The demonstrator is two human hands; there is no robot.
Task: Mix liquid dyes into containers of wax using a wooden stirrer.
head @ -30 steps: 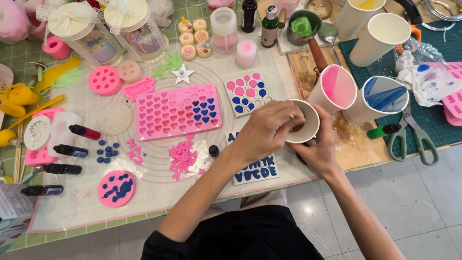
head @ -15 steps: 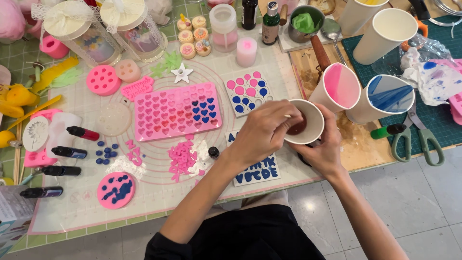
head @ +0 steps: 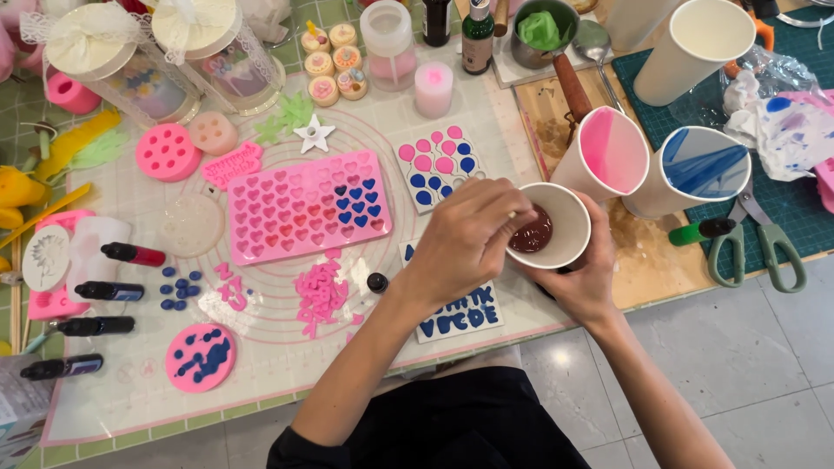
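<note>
Moved: left hand (head: 465,239) has shifted a little over the cup (head: 550,227) since a second ago; right hand (head: 584,282) holds as before.
Left grip: fingers pinched on something thin at the rim, mostly hidden.
Right grip: wrapped round the cup's wall from below.
Cup: white paper, tilted, above the bench (head: 130,391) edge, brown glossy liquid inside.
Doing it well: likely best with slow circles, cup steady, nothing slopping over.
Nearby: pink heart mould (head: 304,207), soft silicone; pink-lined beaker (head: 608,152).
</note>
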